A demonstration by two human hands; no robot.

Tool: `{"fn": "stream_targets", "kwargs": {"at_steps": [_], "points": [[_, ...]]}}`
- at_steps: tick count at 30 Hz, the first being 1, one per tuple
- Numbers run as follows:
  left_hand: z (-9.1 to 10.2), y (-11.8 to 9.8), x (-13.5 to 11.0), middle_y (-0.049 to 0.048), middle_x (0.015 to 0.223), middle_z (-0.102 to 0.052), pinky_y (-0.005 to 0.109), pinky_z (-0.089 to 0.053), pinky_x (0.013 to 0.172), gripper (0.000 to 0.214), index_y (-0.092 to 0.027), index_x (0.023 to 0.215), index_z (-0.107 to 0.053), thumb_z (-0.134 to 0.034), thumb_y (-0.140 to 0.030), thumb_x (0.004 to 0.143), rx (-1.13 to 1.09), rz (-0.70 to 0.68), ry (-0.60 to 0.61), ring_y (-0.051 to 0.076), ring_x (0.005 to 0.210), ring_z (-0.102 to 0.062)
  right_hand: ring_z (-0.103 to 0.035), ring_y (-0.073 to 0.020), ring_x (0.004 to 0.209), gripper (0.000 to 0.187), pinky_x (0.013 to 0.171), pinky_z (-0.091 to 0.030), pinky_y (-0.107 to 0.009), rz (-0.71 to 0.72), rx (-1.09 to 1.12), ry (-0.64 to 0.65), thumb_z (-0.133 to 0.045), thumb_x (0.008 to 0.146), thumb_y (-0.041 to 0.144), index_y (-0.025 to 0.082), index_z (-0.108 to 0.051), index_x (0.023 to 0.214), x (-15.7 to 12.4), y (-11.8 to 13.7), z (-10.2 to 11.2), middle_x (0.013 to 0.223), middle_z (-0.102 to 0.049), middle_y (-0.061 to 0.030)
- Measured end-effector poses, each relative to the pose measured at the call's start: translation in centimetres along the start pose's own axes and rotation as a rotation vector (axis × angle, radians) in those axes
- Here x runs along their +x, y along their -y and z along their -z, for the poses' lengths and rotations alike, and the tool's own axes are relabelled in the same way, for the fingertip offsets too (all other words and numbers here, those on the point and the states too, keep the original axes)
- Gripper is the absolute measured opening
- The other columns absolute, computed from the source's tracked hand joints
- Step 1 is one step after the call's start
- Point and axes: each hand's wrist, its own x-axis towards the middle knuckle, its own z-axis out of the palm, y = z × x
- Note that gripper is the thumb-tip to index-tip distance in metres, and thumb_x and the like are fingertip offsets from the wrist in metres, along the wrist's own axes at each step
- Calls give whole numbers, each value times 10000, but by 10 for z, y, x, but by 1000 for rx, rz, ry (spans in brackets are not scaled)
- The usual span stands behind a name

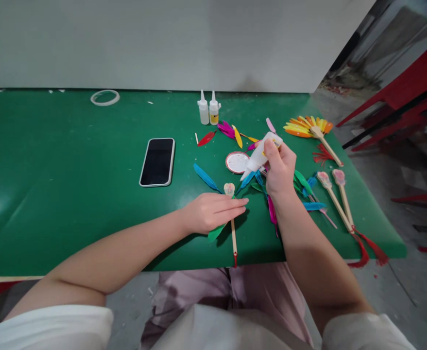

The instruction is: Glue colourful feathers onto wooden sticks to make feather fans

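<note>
My left hand (213, 211) lies flat, its fingers stretched out across a wooden fan handle (233, 238) with a red cord at its lower end. The handle's pale head (229, 188) shows above the fingers. A green feather (217, 233) sticks out from under the palm, and a blue feather (205, 176) points up and left of the head. My right hand (281, 163) is closed around a white glue bottle (260, 154), tilted with its nozzle down to the left. The nozzle tip is close to another blue feather (247, 180); whether they touch I cannot tell.
Beside the right forearm lie green feathers (301, 182) and two handles with red tassels (336, 201). A yellow-orange feather fan (310, 127) is farther back. Two small bottles (208, 111), a round white lid (237, 162), a phone (157, 162) and a tape roll (105, 97) are on the green table.
</note>
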Motion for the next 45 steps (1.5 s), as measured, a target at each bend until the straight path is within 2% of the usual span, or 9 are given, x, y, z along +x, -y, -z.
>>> {"fn": "stream_targets", "kwargs": {"at_steps": [5, 10, 14, 26, 31, 36, 45], "points": [[1, 0, 0, 145, 1163, -614, 307, -550, 806, 285, -93, 1116, -575, -428, -119, 873, 15, -12, -21, 191, 1025, -609, -495, -86, 473, 341, 420, -385, -216, -84, 35, -37, -573, 743, 546, 205, -583, 724, 4, -3, 0, 574, -532, 33], [3, -1, 0, 140, 1150, -623, 294, -547, 820, 283, -105, 1124, -572, -435, -127, 877, 24, -10, -39, 180, 1034, -607, -569, -118, 554, 373, 513, -485, -255, -91, 37, -7, -501, 780, 569, 205, -575, 742, 5, -5, -2, 589, -547, 22], [4, -2, 1, 150, 1149, -621, 296, -543, 831, 287, -90, 1127, -568, -426, -122, 880, 20, -25, -43, 183, 1062, -594, -611, -142, 649, 418, 566, -512, -275, -88, 8, 34, -449, 799, 593, 200, -577, 744, 5, -9, -2, 618, -573, 6], [5, -2, 1, 139, 1143, -627, 279, -542, 826, 276, -92, 1106, -580, -429, -133, 879, 61, -33, -45, 174, 1057, -596, -590, -131, 605, 383, 540, -506, -263, -130, 63, -24, -557, 739, 580, 201, -608, 749, 3, -4, -3, 615, -566, 17], [5, -2, 1, 140, 1140, -629, 281, -541, 829, 278, -91, 1107, -578, -421, -133, 881, 51, -37, -49, 174, 1057, -596, -570, -121, 577, 391, 510, -475, -256, -89, 19, -10, -511, 773, 579, 198, -596, 751, 4, -4, -1, 593, -537, 21], [6, -2, 1, 133, 1145, -627, 277, -539, 820, 275, -99, 1111, -574, -420, -131, 885, 52, -27, -45, 174, 1054, -597, -552, -107, 532, 402, 474, -457, -238, -124, 67, -53, -558, 726, 598, 198, -603, 723, 5, -2, -1, 571, -531, 29], [4, -1, 1, 134, 1142, -628, 280, -542, 813, 270, -99, 1105, -576, -426, -130, 884, 53, -22, -47, 173, 1045, -602, -568, -119, 550, 370, 482, -463, -251, -128, 68, -23, -551, 751, 565, 199, -611, 741, 3, -1, -2, 583, -543, 20]]}}
